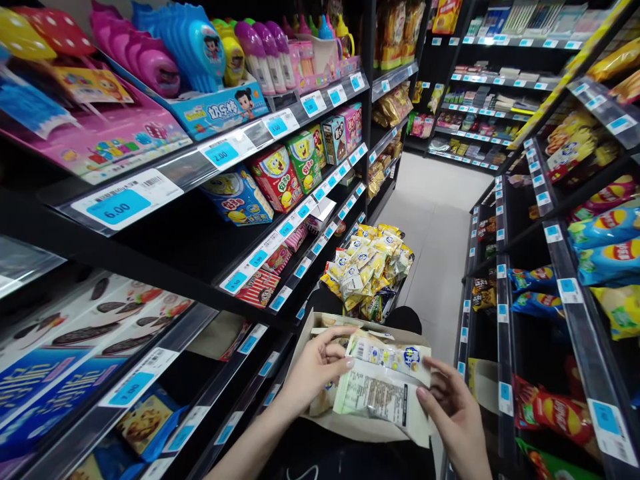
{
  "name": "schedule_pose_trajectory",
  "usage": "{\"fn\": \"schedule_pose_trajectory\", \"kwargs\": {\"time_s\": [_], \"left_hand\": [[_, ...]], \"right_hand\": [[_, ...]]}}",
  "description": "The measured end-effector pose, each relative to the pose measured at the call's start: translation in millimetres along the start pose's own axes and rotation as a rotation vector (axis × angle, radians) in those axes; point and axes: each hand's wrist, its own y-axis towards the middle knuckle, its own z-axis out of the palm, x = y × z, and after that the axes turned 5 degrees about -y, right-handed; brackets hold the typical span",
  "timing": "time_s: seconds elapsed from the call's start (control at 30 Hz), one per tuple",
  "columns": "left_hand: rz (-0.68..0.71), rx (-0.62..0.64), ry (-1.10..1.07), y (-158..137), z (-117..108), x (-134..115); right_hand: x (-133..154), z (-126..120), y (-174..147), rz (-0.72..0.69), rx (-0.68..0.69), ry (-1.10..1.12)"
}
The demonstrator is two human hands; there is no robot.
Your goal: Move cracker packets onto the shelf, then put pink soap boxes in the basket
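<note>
Snack packet (379,383) is showing over the carton (331,425) at lower centre; your left hand (314,370) and right hand (454,403) are pinching its opposite ends, probably the best hold for something light, soft and slippery.

The snack packet (383,387) is glossy, creased plastic film; the open box (345,427) looks like matt cardboard; the shelf strip (256,137) is shiny plastic, the floor (431,200) smooth tile.
</note>
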Motion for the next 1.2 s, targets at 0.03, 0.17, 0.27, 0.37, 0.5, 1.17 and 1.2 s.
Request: {"fn": "schedule_pose_trajectory", "kwargs": {"time_s": [0.03, 0.17, 0.27, 0.37, 0.5, 1.17, 1.2], "left_hand": [[0.023, 0.0, 0.006, 0, 1, -1], [0.166, -0.002, 0.184, -4, 2, -9], [0.333, -0.011, 0.341, -9, 2, -13], [0.424, 0.069, 0.367, -14, -1, -13], [0.526, 0.179, 0.366, -18, -2, -8], [0.215, -0.313, 1.817, 13, -2, 103], [0.228, -0.343, 1.82, 15, -4, 106]], "right_hand": [[-1, 3, -1, 0.006, -0.028, 0.028], [-4, 7, -4, -0.014, -0.151, -0.024], [1, 2, -4, -0.229, -0.154, -0.132], [8, -5, -1, -0.441, -0.111, -0.122], [3, -8, 1, -0.393, -0.091, -0.051], [-87, 25, 309, -0.008, 0.205, -0.855], [-97, 33, 324, 0.01, 0.238, -0.886]]}}
